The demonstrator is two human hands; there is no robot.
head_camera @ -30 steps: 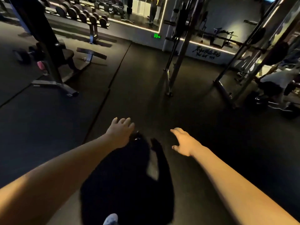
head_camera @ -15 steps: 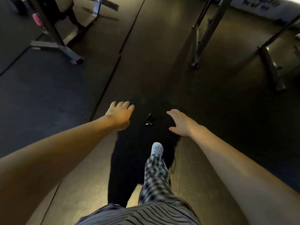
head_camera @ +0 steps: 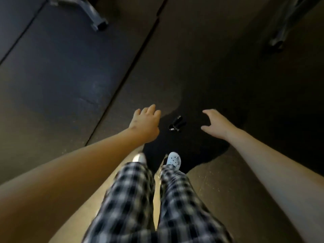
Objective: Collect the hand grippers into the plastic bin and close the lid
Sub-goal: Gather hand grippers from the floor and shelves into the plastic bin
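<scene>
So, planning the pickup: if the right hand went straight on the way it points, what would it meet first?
Probably the dark floor mat just beyond the hand gripper; the right hand aims slightly past it, open, though depth is unclear.

Black hand grippers (head_camera: 176,124) lie on the dark rubber floor (head_camera: 70,67) between the left hand (head_camera: 144,124) and right hand (head_camera: 216,125), both with relaxed fingers, holding nothing, above white clogs (head_camera: 174,159) and checked trousers (head_camera: 157,199).

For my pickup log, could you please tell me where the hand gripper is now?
The hand gripper lies on the floor in the head view, between the left hand and right hand, ahead of the shoes.
</scene>
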